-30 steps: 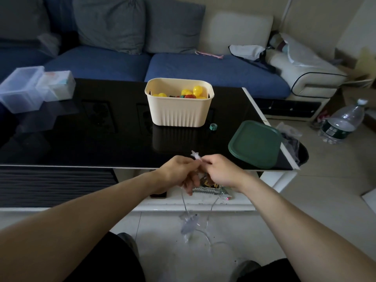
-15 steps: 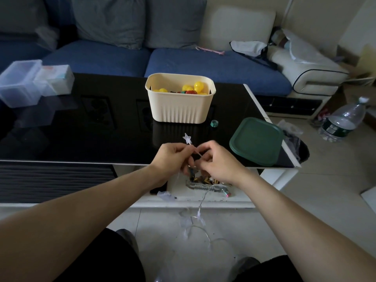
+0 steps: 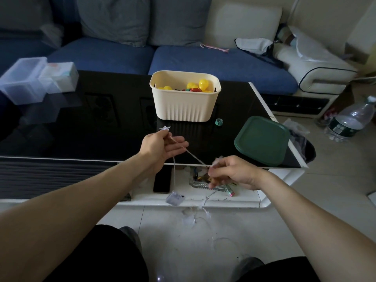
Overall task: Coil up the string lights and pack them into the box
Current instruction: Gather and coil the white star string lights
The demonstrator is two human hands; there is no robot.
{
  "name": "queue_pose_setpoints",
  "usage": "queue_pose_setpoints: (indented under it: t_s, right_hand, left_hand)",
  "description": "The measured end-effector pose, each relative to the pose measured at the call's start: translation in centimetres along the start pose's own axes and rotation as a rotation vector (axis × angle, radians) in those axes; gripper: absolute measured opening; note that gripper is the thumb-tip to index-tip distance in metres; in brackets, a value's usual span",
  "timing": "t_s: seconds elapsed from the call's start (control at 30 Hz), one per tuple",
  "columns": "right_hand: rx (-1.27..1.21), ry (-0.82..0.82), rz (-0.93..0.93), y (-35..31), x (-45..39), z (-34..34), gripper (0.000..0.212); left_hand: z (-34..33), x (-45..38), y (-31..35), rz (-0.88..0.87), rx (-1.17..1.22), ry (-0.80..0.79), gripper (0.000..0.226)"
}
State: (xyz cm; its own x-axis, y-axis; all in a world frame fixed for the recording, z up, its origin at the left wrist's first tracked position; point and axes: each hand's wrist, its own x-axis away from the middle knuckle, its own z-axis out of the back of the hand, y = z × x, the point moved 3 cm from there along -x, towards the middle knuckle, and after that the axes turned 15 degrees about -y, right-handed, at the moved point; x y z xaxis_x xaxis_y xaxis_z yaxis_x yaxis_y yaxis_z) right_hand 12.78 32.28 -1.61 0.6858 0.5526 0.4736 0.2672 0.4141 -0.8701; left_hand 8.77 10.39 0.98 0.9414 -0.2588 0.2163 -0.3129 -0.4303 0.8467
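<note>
The string lights (image 3: 195,158) are a thin pale wire with small star bulbs. My left hand (image 3: 162,147) pinches the wire just below one star (image 3: 164,128), over the table's near edge, with the other fingers stretched out. From there the wire runs down-right to my right hand (image 3: 230,173), which pinches it near another star. Below my left hand a strand hangs with the clear battery case (image 3: 175,198) at its end. More wire and stars trail onto the floor (image 3: 203,218). The cream box (image 3: 185,107) stands mid-table, holding yellow and red balls.
A green lid (image 3: 262,140) lies on the black glass table (image 3: 81,127) at its right corner, a small green ring (image 3: 219,121) beside the box. Clear plastic containers (image 3: 26,82) stand far left. A phone (image 3: 161,181) and clutter lie on the lower shelf. A water bottle (image 3: 350,121) stands on the floor right.
My hands have drawn apart: the left rose up and to the left with the star, the right dropped to the right, so the wire stretches between them. The battery case hangs in view.
</note>
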Motion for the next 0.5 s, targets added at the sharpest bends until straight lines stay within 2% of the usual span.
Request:
queue_pose_setpoints:
  t_s: [0.1, 0.27, 0.4, 0.5]
  right_hand:
    - [-0.014, -0.048, -0.075, 0.9, 0.0, 0.4, 0.007]
    - [0.171, -0.057, -0.354, 3.6, 0.9, 2.2, 0.029]
    - [0.124, -0.002, -0.381, 5.5, 1.7, 3.7, 0.031]
    - [0.031, -0.033, -0.362, 5.9, 2.3, 3.8, 0.035]
  left_hand:
    - [-0.2, -0.2, 0.0, -0.002, 0.072, -0.009, 0.029]
    - [0.7, -0.7, -0.2, 0.014, -0.067, 0.000, 0.033]
    - [1.2, -0.8, -0.3, 0.010, -0.073, 0.019, 0.031]
    - [1.5, -0.9, -0.4, 0.015, -0.049, 0.048, 0.032]
